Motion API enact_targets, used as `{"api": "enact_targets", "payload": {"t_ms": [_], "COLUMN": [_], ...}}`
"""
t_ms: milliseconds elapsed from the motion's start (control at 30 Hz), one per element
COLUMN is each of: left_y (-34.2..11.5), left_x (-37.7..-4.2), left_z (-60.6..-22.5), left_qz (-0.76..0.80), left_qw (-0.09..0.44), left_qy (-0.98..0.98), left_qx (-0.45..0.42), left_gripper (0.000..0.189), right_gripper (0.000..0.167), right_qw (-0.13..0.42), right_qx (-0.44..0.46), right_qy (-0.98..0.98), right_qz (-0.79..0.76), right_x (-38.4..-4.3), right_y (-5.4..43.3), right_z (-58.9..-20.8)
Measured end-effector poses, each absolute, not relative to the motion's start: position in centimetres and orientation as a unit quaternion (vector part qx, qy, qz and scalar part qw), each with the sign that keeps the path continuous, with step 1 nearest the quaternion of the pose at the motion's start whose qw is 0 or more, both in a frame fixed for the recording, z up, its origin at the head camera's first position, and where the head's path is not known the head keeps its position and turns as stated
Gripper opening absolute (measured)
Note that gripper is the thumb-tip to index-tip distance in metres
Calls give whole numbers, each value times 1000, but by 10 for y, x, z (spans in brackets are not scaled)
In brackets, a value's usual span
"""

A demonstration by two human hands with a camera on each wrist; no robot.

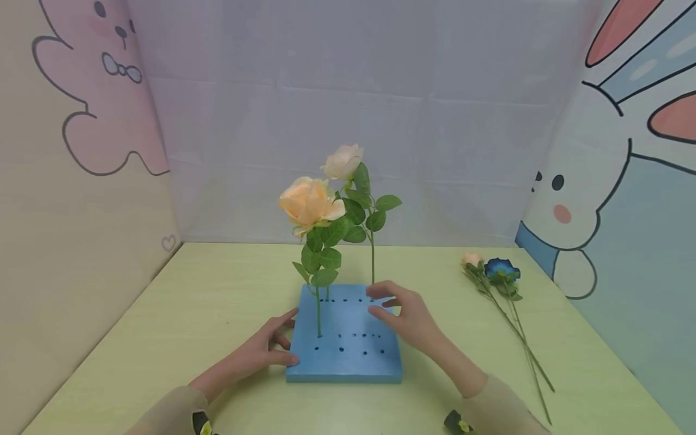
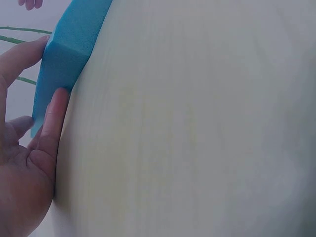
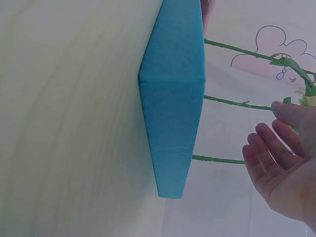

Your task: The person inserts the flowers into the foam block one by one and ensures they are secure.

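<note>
A blue board (image 1: 348,365) with rows of small holes lies flat on the table. A peach rose (image 1: 311,202) stands upright in it toward the left. Behind rises a pale pinkish-white rose (image 1: 344,162), beside a leafy stem (image 1: 373,260) at the back right. Another stem (image 1: 327,293) stands at the back left, its top hidden by leaves. My left hand (image 1: 261,350) touches the board's left side, thumb and fingers spread along the edge. Over the board's right part hovers my right hand (image 1: 408,314), fingers loosely bent, holding nothing; the right wrist view shows stems (image 3: 222,160) behind it.
On the table's right side lie a blue rose (image 1: 502,269) and a small pale peach rose (image 1: 472,260), their long stems crossing toward the front. Printed panels stand left and right, with a pale curtain (image 1: 380,121) behind the table (image 1: 217,290).
</note>
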State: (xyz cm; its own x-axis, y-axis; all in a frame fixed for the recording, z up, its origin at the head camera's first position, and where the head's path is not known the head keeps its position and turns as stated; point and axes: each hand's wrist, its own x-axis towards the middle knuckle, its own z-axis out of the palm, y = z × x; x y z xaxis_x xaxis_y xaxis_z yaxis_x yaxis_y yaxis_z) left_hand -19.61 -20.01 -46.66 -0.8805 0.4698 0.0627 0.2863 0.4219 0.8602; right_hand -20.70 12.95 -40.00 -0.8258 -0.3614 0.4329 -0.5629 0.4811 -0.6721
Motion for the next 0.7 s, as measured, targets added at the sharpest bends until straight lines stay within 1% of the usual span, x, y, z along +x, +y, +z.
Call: {"api": "enact_targets", "payload": {"t_ms": [700], "left_y": [-200], "left_x": [-196], "left_z": [-466], "left_qz": [494], "left_qw": [92], "left_qy": [834], "left_qx": [229], "left_gripper": [99], "right_gripper": [41], "right_qw": [216], "right_qx": [222], "right_qy": [-879], "right_qz": [363], "right_x": [-192], "right_y": [202], "right_z": [-403]}}
